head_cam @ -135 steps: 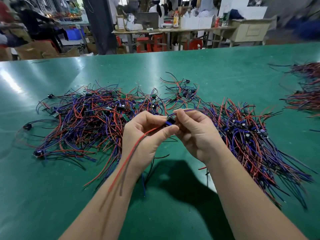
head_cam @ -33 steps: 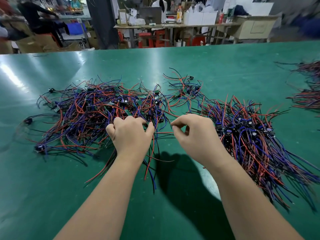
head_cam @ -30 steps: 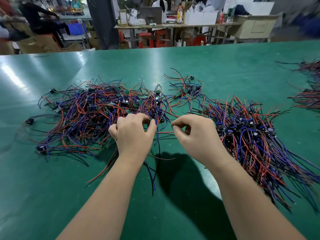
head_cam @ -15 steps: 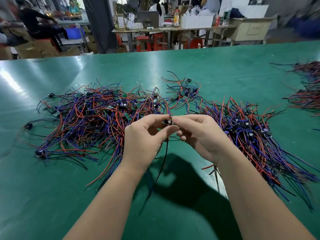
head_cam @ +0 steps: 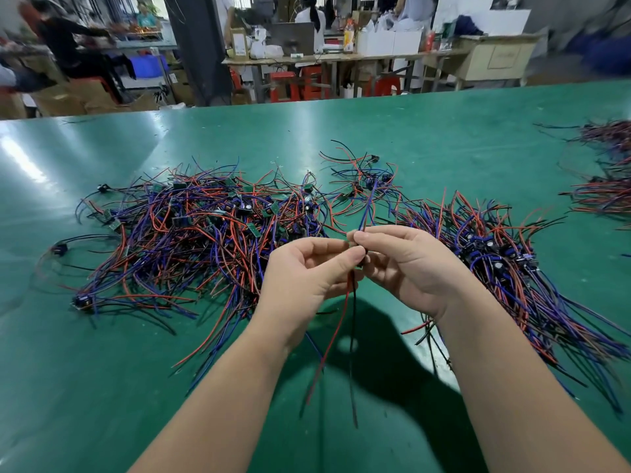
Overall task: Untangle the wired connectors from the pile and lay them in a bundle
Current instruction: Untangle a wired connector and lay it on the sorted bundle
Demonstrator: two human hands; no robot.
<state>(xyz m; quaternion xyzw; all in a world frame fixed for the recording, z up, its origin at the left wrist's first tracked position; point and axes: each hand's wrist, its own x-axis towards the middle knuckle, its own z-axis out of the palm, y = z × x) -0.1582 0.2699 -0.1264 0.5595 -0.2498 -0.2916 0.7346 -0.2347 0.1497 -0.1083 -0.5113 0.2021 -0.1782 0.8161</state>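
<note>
The left hand (head_cam: 307,273) and the right hand (head_cam: 411,268) are meeting above the table (head_cam: 341,128). Both are pinching one connector (head_cam: 361,259) between thumb and fingertips, with the other fingers curling loosely. Its red wire (head_cam: 336,322) and black wire (head_cam: 352,356) are hanging down between the forearms, and a blue wire (head_cam: 368,208) is rising from the right fingertips. The pile (head_cam: 205,240) is lying tangled on the table to the left, beyond the left hand. The bundle (head_cam: 512,268) is lying to the right, beside the right hand, with its wires fanning toward the near edge. More wires (head_cam: 607,196) are sitting at the far right, well apart from the bundle.
</note>
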